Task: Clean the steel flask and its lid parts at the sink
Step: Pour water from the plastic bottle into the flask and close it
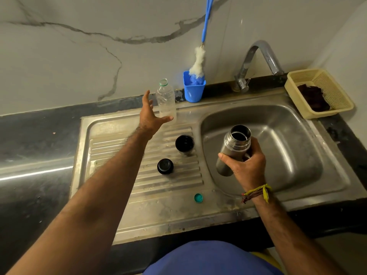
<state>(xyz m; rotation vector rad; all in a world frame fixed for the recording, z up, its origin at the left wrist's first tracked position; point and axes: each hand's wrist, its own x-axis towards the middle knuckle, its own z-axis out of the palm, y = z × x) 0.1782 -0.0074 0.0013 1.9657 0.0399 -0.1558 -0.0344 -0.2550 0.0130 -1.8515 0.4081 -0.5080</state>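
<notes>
Reaching with the open, spread left hand (151,114) for the uncapped plastic bottle (166,100) just beyond its fingertips, grip mid-body while the right hand (246,161) holds the open steel flask (232,149) over the sink basin (288,135).

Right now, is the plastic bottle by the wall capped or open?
Open. The plastic bottle stands upright with a bare neck, and a green cap lies apart on the drainboard.

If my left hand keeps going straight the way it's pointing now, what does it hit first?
Most likely the clear plastic bottle. The left hand is open, fingers spread toward it, thumb already near its base. Depth is hard to judge from one view; the fingers could pass just left of it and reach the wall.
</notes>
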